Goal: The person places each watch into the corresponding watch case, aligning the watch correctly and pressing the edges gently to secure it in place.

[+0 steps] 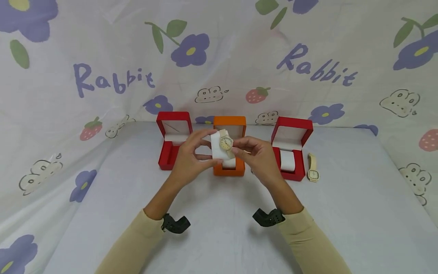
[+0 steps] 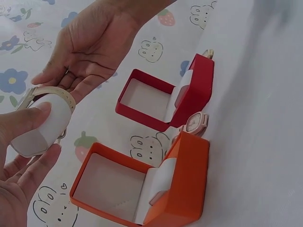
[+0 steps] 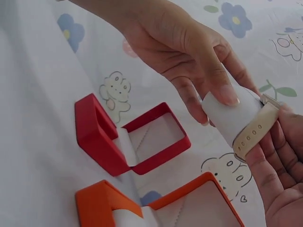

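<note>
Above the middle box, my left hand grips a white watch cushion between thumb and fingers. A wristwatch with a pale round dial and cream strap lies round that cushion. My right hand pinches the watch at its right side. In the left wrist view, the strap wraps over the cushion. Strap holes show in the right wrist view, where the right fingers touch the strap. Behind the hands stands an open orange watch box with a white cushion inside.
An open red box without a cushion stands left. Another open red box, holding a white cushion, stands right. Beside it lies a cream-strapped watch. One more watch lies between the orange and right red boxes.
</note>
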